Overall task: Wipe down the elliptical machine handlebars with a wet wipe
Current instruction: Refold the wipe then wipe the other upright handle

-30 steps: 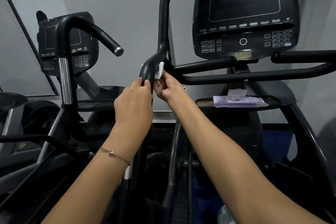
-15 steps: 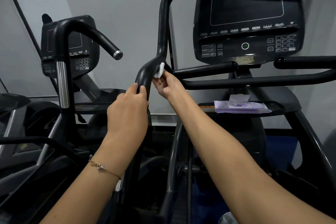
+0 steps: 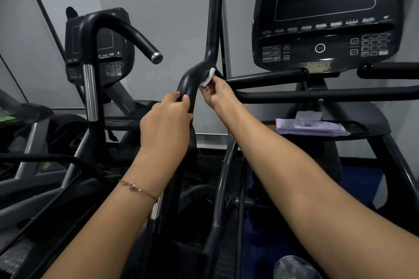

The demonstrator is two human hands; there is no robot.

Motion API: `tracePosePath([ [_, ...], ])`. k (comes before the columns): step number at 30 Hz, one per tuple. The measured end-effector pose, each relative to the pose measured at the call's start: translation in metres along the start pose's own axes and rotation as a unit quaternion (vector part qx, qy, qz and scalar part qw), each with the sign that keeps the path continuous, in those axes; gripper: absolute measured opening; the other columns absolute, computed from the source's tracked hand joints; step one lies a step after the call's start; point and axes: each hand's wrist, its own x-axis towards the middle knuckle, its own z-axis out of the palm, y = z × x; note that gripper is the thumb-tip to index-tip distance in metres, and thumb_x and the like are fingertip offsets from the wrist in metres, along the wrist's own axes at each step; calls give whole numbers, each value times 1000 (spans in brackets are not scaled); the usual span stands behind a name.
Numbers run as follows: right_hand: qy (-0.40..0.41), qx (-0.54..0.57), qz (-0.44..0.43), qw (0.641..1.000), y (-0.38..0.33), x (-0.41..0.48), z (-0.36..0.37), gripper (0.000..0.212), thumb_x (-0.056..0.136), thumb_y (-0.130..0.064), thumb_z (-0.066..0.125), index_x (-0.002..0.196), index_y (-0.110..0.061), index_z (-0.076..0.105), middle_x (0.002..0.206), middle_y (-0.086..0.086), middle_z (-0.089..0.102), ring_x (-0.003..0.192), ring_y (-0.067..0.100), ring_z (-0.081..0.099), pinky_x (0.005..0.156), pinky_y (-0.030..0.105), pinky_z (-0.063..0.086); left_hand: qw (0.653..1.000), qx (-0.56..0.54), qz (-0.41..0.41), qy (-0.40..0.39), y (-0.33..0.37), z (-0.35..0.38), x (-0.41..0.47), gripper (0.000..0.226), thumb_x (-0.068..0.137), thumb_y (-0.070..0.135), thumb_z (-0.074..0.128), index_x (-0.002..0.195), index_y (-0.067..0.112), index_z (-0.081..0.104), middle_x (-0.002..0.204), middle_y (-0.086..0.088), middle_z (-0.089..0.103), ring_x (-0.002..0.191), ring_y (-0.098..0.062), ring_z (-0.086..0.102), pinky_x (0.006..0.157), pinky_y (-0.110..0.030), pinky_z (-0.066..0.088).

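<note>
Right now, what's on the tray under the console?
On the tray lies a flat purple wipes pack, its white flip lid open. The right forearm covers the tray's left end, so anything there cannot be seen.

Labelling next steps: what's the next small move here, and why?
Probably slide the wipe up the handlebar. The right hand presses it at the bend, the left hand grips the bar below, and the upright above looks unreached.
</note>
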Motion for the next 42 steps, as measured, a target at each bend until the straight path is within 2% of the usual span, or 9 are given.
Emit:
tracePosePath([
  [4, -62, -67, 10, 996, 8, -28, -18, 21, 95, -4, 46, 78, 1, 58, 54, 12, 68, 50, 19, 67, 65, 33, 58, 999, -45, 2, 2, -5, -3, 1, 37, 94, 26, 53, 131, 22, 54, 138, 5, 48, 116, -22, 55, 84, -32, 45],
  [7, -131, -176, 1, 976, 12, -52, -31, 20, 93, -4, 46, 82, 0, 62, 68, 9, 71, 66, 18, 69, 72, 28, 57, 998, -65, 2, 7, -5, -3, 0, 39, 93, 25, 53, 132, 23, 53, 140, 5, 47, 118, -22, 53, 89, -33, 44],
  [11, -164, -262, -46, 950, 30, -73, -54, 26, 90, -8, 53, 112, 4, 61, 93, 10, 68, 82, 17, 66, 87, 30, 52, 987, -158, -32, -22, -16, -1, -11, 47, 89, 18, 61, 134, 20, 51, 140, 0, 45, 119, -21, 52, 102, -35, 42],
  [16, -129, -297, -52, 945, 68, -123, -90, 33, 87, -6, 58, 117, 7, 57, 81, -3, 70, 71, 5, 67, 68, 17, 56, 968, -218, -104, -74, -32, -4, -63, 51, 80, 16, 71, 129, 22, 56, 119, -3, 57, 89, -13, 61, 83, -22, 42],
  [22, -86, -411, -67, 905, 128, -203, -139, 29, 86, -4, 61, 110, 11, 61, 105, 27, 65, 88, 19, 62, 86, 33, 50, 946, -260, -153, -121, -45, -8, -101, 45, 79, 16, 72, 123, 17, 62, 96, 3, 59, 83, -10, 58, 85, -16, 38],
  [26, -50, -464, -115, 877, 136, -219, -134, 21, 83, -5, 65, 94, 14, 65, 65, 6, 57, 67, 13, 48, 66, 31, 41, 934, -278, -172, -146, -58, -7, -125, 42, 77, 18, 74, 118, 15, 65, 98, -4, 66, 94, -12, 60, 93, -24, 46],
  [33, -16, -499, -205, 842, 167, -243, -142, 32, 82, -11, 64, 75, 19, 57, 57, 18, 44, 66, 12, 37, 60, 28, 29, 920, -316, -182, -143, -66, -4, -134, 35, 76, 19, 76, 107, 6, 68, 93, -5, 67, 91, -13, 62, 88, -21, 47],
  [37, 10, -517, -183, 837, 162, -244, -135, 31, 80, -10, 67, 55, 4, 55, 53, 2, 38, 52, 3, 34, 51, 21, 27, 916, -315, -173, -177, -66, -6, -128, 35, 75, 20, 77, 104, 3, 65, 90, -3, 62, 84, -12, 56, 87, -25, 49],
  [42, 16, -564, -196, 802, 175, -265, -138, 15, 82, -6, 64, 67, -7, 61, 52, -7, 42, 50, -1, 36, 48, 14, 28, 914, -318, -169, -189, -67, -9, -125, 27, 77, 20, 76, 97, 5, 66, 91, -3, 61, 86, -13, 57, 88, -27, 50],
])
